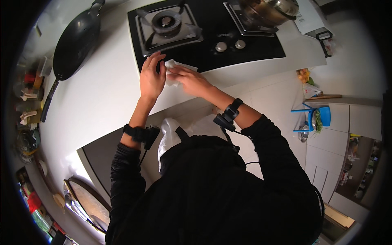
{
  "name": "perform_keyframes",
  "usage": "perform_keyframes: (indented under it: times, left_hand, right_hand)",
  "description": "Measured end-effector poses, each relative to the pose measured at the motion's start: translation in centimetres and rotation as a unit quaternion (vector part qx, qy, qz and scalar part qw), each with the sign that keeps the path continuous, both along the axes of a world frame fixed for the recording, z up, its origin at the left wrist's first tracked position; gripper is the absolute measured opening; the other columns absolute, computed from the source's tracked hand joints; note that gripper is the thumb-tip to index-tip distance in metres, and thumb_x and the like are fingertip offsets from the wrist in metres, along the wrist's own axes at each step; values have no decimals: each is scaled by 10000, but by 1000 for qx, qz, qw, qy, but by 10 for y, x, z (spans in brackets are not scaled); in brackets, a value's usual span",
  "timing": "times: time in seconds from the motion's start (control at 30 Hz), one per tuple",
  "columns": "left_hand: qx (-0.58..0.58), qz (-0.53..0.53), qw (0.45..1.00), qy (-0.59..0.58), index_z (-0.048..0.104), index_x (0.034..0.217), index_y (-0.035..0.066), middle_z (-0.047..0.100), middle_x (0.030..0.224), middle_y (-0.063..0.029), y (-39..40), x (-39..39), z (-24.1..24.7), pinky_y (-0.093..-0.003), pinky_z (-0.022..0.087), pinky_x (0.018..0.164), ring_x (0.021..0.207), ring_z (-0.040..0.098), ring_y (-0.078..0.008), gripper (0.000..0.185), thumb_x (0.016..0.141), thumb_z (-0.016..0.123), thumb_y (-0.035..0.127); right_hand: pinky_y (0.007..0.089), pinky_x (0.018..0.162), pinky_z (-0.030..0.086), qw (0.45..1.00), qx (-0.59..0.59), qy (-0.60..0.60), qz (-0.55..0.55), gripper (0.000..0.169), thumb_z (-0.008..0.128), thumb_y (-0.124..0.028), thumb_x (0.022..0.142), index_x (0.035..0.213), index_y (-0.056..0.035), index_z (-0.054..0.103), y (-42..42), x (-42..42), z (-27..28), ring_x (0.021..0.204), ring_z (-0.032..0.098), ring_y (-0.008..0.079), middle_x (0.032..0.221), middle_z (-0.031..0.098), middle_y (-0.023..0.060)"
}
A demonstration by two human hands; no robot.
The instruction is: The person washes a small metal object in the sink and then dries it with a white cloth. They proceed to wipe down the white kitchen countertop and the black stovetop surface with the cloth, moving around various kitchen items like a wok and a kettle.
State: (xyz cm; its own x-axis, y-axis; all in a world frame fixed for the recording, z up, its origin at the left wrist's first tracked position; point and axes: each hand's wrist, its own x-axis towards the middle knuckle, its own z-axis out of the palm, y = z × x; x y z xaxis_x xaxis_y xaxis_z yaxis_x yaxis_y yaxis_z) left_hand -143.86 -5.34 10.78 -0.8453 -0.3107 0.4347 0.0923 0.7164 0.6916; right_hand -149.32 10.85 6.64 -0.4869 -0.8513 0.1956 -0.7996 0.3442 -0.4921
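Observation:
My right hand (193, 81) lies over a crumpled white tissue or wipe (175, 65) at the front left edge of a black glass gas hob (208, 59). Its fingers rest on the tissue, which spreads from the glass onto the white countertop (118, 88). Just left of it, my left hand (152, 76) arches with thumb and fingers apart around a gap; nothing shows in it. Its fingertips reach the hob's front left corner, beside the left burner (166, 23). Whether the left thumb touches the tissue is hard to tell.
A black wok (76, 43) sits on the counter at the left. A metal pot (266, 12) stands on the right burner, behind two control knobs (230, 45). Jars and bottles (29, 92) line the far left. A blue stool (324, 116) stands on the right.

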Motion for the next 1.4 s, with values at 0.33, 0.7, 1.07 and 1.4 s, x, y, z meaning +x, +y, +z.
perform_keyframes:
  times: [0.33,0.7,1.07,1.4]
  left_hand:
    - [-113,62,990,-50,451,1176,-19,408,1262,-222,145,-71,-62,-466,233,1041,1222,339,-370,411,812,542,149]
    - [-214,189,944,-167,328,1310,-40,266,1395,-212,191,-83,-73,-397,118,1102,1323,202,-311,553,878,393,299]
    - [-211,176,953,-129,383,1286,-3,337,1366,-177,182,-77,-79,-400,180,1085,1296,277,-302,461,859,450,158]
    - [-231,176,936,-197,321,1335,24,261,1417,-148,186,-77,-75,-375,138,1105,1333,206,-261,471,898,372,194]
  right_hand:
    - [314,1028,303,994,-2,64,-83,432,382,83,802,1162,-73,562,299,-177,-7,1183,438,273,1213,516,128]
    - [365,1023,332,983,29,-5,179,448,417,117,749,1110,-68,605,266,-143,1,1236,393,274,1251,511,86]
    - [386,1005,326,983,-23,-22,182,386,425,101,742,1044,-45,616,281,-162,3,1184,428,285,1207,531,101]
    - [324,970,367,994,-19,-3,-110,455,408,154,774,1150,-45,569,420,-240,29,1154,472,278,1207,530,124]
